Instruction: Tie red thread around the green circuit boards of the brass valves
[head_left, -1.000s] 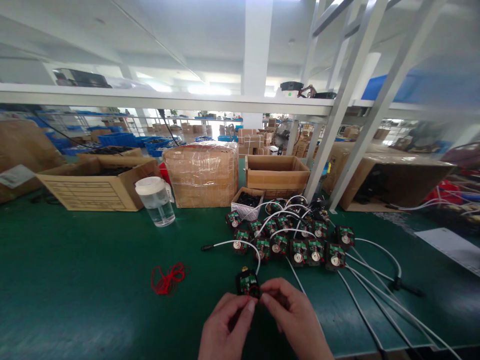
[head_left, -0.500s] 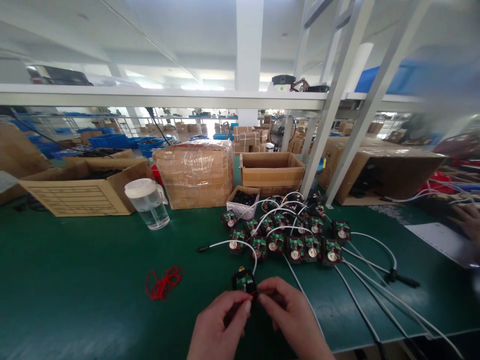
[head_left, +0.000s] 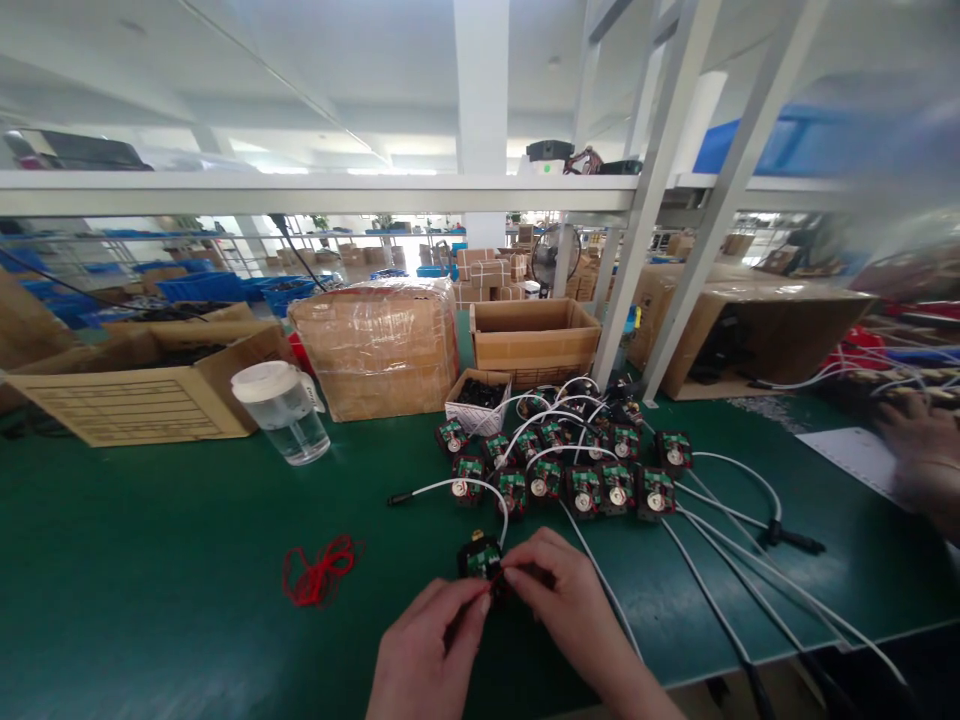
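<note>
A small black unit with a green circuit board (head_left: 480, 558) lies on the green table near its front, a white cable (head_left: 491, 487) curving out of it. My left hand (head_left: 435, 640) pinches a thin red wire (head_left: 491, 582) at the near side of the unit. Close beside it, my right hand (head_left: 559, 590) is closed at the unit's right edge, its fingertips pinched at the same red wire. A loose bundle of red wire (head_left: 321, 572) lies to the left. Several similar units (head_left: 585, 488) stand in rows behind my hands.
A water jug (head_left: 285, 415) stands at the back left near an open carton (head_left: 150, 400). Behind are a taped carton (head_left: 375, 350) and a small box of black parts (head_left: 478, 400). Another person's hand (head_left: 919, 450) is at the far right by a white paper (head_left: 847, 455).
The view has shifted slightly. My right hand has risen a little at the unit, and the red wire shows between both hands' fingertips. The other person's hand has moved further into view.
</note>
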